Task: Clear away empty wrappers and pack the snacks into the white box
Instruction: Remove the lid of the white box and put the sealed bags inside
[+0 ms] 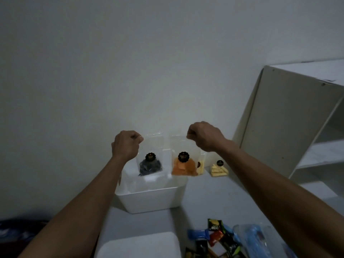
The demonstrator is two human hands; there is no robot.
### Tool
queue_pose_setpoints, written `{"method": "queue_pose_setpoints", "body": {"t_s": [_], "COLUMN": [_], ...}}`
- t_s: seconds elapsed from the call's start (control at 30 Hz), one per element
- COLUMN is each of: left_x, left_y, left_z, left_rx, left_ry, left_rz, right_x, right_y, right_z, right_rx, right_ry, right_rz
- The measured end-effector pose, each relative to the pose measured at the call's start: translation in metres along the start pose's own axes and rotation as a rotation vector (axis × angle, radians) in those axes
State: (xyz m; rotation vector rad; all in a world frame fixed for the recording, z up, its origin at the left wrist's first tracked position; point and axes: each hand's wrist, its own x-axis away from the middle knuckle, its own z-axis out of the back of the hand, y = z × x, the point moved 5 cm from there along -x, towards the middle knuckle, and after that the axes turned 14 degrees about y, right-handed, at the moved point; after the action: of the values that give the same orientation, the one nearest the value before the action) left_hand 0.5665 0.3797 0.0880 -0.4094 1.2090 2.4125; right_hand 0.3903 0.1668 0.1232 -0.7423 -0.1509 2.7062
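Note:
My left hand (126,145) pinches the top corner of a clear pouch of dark snacks (150,164), which hangs over the open white box (149,200). My right hand (203,135) pinches the top of a clear pouch of orange slices (184,167), held above the box's right rim. Behind that pouch a sliver of another pouch with pale sticks (200,167) shows. A further pouch of yellow sticks (219,170) stands on the table to the right of the box.
A white shelf unit (290,123) stands at the right. At the bottom right lie several small colourful snack wrappers (219,237) and a clear bag with blue items (255,239). A white lid-like slab (137,246) lies at the bottom centre. A grey wall is behind.

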Motion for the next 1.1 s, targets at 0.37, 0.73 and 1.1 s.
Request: {"method": "queue_pose_setpoints", "body": {"t_s": [0.37, 0.73, 1.1], "left_x": [-0.029, -0.034, -0.024], "left_y": [-0.076, -0.112, -0.122], "left_z": [-0.077, -0.178, -0.237], "left_rx": [-0.042, -0.109, -0.335], "left_ry": [-0.153, -0.233, -0.211], "left_rz": [0.033, 0.093, -0.023], "right_x": [-0.022, -0.02, -0.018], "right_y": [-0.019, 0.022, 0.042], "right_z": [-0.113, -0.229, -0.282], "right_rx": [-0.097, -0.054, 0.062], "right_ry": [-0.131, -0.158, -0.074], "right_rz": [0.028, 0.004, -0.097]}}
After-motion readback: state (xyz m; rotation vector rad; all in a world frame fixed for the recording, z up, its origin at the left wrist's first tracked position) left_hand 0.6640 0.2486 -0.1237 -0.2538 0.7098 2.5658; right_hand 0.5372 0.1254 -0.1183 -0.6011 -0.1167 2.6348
